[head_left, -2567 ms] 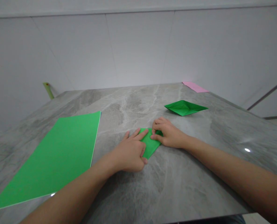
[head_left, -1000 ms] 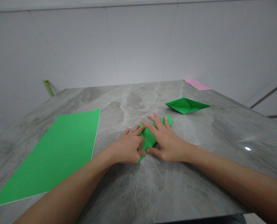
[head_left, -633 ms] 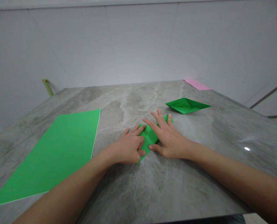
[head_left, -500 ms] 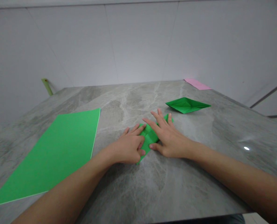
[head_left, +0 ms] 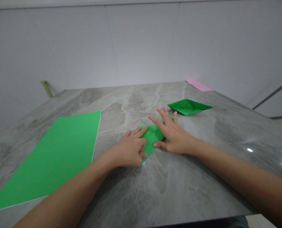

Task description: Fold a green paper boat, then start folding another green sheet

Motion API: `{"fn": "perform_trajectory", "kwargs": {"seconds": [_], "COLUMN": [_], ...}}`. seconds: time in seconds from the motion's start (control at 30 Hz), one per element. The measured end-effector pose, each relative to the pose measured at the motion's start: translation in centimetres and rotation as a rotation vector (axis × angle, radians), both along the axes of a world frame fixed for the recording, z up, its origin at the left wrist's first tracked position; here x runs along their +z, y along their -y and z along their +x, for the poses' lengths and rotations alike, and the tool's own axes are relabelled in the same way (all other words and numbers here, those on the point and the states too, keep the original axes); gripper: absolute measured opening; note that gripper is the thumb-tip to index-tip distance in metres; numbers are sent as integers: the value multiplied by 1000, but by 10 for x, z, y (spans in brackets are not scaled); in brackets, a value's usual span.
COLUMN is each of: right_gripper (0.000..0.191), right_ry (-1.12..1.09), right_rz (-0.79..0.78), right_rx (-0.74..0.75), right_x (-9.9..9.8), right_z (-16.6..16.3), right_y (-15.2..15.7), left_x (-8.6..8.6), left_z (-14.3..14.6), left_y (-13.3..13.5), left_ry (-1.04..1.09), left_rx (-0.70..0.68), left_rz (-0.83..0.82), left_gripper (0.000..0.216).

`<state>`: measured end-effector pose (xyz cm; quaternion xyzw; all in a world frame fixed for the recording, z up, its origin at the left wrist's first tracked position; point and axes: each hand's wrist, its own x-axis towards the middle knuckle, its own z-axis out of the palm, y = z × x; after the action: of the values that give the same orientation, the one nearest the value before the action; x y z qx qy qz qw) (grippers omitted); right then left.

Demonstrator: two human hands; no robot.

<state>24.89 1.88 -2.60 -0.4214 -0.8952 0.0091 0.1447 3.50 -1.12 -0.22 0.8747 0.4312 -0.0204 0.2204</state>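
"What are we holding?"

"Our left hand (head_left: pixel 130 152) curls over a folded green paper square (head_left: pixel 151 138), pinching or only pressing, we can't tell; our right hand (head_left: pixel 172 137) spreads beside it. A green origami boat (head_left: pixel 189 107) lies beyond, a flat green paper sheet (head_left: pixel 49 161) leftward, all on grey marble (head_left: pixel 169 190)."

Bright, flat, even light all over! Two sharp white glare spots (head_left: pixel 250 150) on the polished stone tabletop (head_left: pixel 169 193), soft shadow beneath the left hand (head_left: pixel 129 152), pale wall (head_left: pixel 141 47) bowing toward the frame's edges.
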Motion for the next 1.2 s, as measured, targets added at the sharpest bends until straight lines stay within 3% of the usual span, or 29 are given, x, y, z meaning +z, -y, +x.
{"fn": "perform_trajectory", "kwargs": {"seconds": [0.1,0.23,0.3,0.43,0.53,1.2], "right_gripper": [91,52,36,16,14,4], "right_ry": [6,41,41,6,-32,-60], "right_rz": [42,68,60,0,-83,-116], "right_rx": [-6,37,59,125,158,163], "right_x": [3,9,12,14,14,14], "right_z": [2,8,11,12,10,4], "right_y": [-2,-5,-5,-6,-7,-11], "left_x": [0,0,0,0,-2,-5], "left_z": [-3,-7,-7,-4,-1,2], "left_y": [-2,-5,-6,-7,-7,-8], "left_ry": [58,118,121,117,98,60], "left_rx": [14,7,-1,-7,13,7], "left_rz": [7,-9,-24,-22,5,55], "left_gripper": [22,65,70,39,22,19]}}
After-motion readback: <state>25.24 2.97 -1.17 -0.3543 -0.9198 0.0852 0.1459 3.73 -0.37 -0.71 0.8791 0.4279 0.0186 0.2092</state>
